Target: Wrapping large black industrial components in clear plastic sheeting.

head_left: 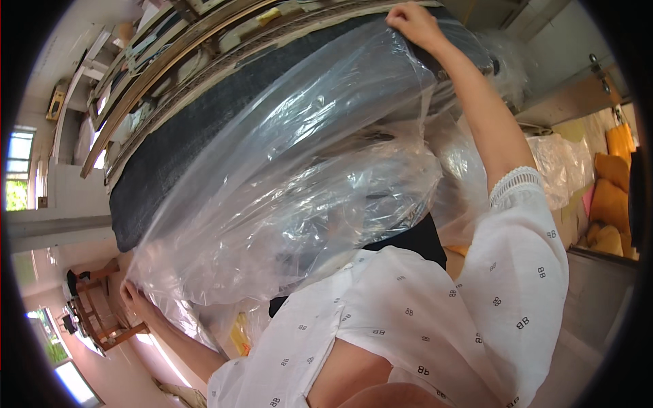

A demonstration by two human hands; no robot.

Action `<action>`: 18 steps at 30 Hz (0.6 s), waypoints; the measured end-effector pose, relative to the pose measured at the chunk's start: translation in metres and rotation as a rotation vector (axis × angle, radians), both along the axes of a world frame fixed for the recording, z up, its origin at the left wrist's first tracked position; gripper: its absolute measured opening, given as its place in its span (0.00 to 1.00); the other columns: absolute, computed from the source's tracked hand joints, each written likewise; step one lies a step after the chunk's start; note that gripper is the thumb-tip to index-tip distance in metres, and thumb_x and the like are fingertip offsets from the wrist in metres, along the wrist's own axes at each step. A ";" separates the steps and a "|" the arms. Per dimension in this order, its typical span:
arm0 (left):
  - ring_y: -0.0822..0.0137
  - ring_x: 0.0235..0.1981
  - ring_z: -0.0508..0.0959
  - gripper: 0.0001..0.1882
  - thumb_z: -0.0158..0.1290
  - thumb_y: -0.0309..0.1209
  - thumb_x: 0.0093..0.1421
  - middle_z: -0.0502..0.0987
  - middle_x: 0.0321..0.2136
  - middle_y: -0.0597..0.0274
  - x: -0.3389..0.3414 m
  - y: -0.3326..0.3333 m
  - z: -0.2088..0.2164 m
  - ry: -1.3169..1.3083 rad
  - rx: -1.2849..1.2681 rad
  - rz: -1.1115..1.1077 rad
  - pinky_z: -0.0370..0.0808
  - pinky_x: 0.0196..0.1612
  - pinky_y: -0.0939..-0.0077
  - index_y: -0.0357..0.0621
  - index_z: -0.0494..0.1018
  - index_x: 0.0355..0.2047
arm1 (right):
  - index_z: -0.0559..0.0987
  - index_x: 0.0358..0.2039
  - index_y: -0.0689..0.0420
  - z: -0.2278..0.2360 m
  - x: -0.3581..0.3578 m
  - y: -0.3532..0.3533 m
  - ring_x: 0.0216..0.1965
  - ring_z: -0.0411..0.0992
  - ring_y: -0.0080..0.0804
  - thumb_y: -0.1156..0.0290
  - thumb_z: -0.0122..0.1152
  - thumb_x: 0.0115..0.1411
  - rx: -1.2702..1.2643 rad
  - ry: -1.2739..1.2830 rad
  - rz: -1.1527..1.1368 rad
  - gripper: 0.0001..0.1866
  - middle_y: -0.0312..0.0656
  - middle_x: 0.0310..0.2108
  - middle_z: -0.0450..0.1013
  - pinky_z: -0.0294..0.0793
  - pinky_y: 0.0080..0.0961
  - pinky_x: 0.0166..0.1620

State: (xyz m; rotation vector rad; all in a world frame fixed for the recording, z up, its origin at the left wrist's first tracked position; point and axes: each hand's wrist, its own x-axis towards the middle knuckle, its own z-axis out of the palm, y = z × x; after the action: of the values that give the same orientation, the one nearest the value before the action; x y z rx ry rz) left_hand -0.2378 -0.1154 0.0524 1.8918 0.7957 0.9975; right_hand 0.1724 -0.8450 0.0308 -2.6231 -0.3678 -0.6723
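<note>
Head view: dark grey mattress [204, 129] leaned against wooden frames [156, 54], pale walls around. Right hand [413, 24] and left hand [132, 296] both gripped clear plastic bag [299, 183] draped over it; yellow packages [612, 197] stacked far right.

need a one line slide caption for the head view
Left hand and right hand stretch a clear plastic bag over a large dark fabric-covered panel.
</note>
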 end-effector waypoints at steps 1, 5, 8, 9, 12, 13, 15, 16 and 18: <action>0.74 0.32 0.68 0.12 0.50 0.36 0.59 0.71 0.35 0.67 0.018 0.008 -0.001 -0.139 -0.100 0.003 0.66 0.33 0.80 0.43 0.70 0.39 | 0.74 0.25 0.57 0.008 0.010 -0.002 0.29 0.68 0.25 0.69 0.54 0.54 0.220 -0.075 0.045 0.06 0.34 0.23 0.69 0.67 0.22 0.33; 0.66 0.36 0.71 0.13 0.47 0.35 0.59 0.71 0.38 0.58 0.096 0.017 0.038 -0.459 -0.219 0.006 0.70 0.38 0.75 0.41 0.69 0.40 | 0.73 0.31 0.56 0.080 0.007 0.015 0.22 0.62 0.18 0.70 0.51 0.56 1.190 -0.016 0.165 0.05 0.33 0.23 0.68 0.61 0.14 0.26; 0.72 0.27 0.70 0.13 0.50 0.36 0.57 0.73 0.26 0.63 0.171 0.038 0.022 -0.106 0.276 -0.070 0.68 0.31 0.79 0.37 0.73 0.31 | 0.72 0.32 0.55 0.029 0.056 -0.031 0.25 0.68 0.31 0.71 0.53 0.53 0.518 -0.327 -0.261 0.06 0.40 0.23 0.68 0.67 0.27 0.31; 0.73 0.27 0.70 0.14 0.52 0.37 0.57 0.73 0.27 0.64 0.177 0.071 -0.004 -0.023 0.392 -0.006 0.68 0.32 0.80 0.36 0.73 0.31 | 0.74 0.31 0.57 -0.004 0.059 -0.013 0.27 0.69 0.27 0.68 0.55 0.53 0.553 -0.233 -0.225 0.08 0.38 0.24 0.70 0.67 0.25 0.33; 0.75 0.29 0.70 0.15 0.54 0.39 0.56 0.74 0.28 0.65 0.234 0.096 -0.047 0.041 0.365 0.032 0.67 0.34 0.83 0.36 0.74 0.32 | 0.77 0.29 0.58 -0.035 0.051 -0.008 0.30 0.69 0.20 0.63 0.58 0.54 0.707 -0.132 -0.179 0.11 0.34 0.26 0.73 0.67 0.20 0.35; 0.76 0.30 0.70 0.16 0.54 0.39 0.55 0.75 0.29 0.65 0.254 0.091 -0.057 0.054 0.254 0.029 0.67 0.36 0.84 0.36 0.75 0.33 | 0.77 0.29 0.58 -0.029 0.050 -0.013 0.30 0.69 0.20 0.63 0.58 0.54 0.688 -0.144 -0.182 0.11 0.34 0.26 0.73 0.67 0.20 0.35; 0.76 0.31 0.70 0.16 0.55 0.39 0.55 0.75 0.29 0.66 0.280 0.092 -0.058 -0.014 0.185 -0.057 0.66 0.37 0.84 0.37 0.75 0.33 | 0.78 0.28 0.58 -0.026 0.047 -0.012 0.27 0.69 0.21 0.62 0.60 0.51 0.686 -0.147 -0.232 0.12 0.34 0.23 0.74 0.67 0.20 0.35; 0.77 0.32 0.71 0.15 0.55 0.39 0.55 0.75 0.29 0.66 0.287 0.101 -0.057 -0.082 0.134 -0.134 0.66 0.37 0.84 0.38 0.76 0.32 | 0.78 0.28 0.58 -0.025 0.048 -0.009 0.27 0.69 0.21 0.62 0.60 0.51 0.678 -0.142 -0.233 0.12 0.34 0.23 0.74 0.67 0.20 0.35; 0.76 0.32 0.71 0.16 0.56 0.40 0.54 0.76 0.30 0.66 0.291 0.129 -0.060 -0.094 0.049 -0.175 0.66 0.39 0.84 0.38 0.77 0.33 | 0.78 0.29 0.58 -0.022 0.056 -0.002 0.27 0.68 0.20 0.62 0.62 0.49 0.684 -0.085 -0.172 0.13 0.33 0.23 0.73 0.67 0.18 0.34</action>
State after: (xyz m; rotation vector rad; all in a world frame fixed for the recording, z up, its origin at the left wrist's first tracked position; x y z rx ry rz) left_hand 0.0533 0.0140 -0.0072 1.9055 0.5455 0.9956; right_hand 0.2283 -0.8468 0.0093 -1.9876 0.0682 -0.7958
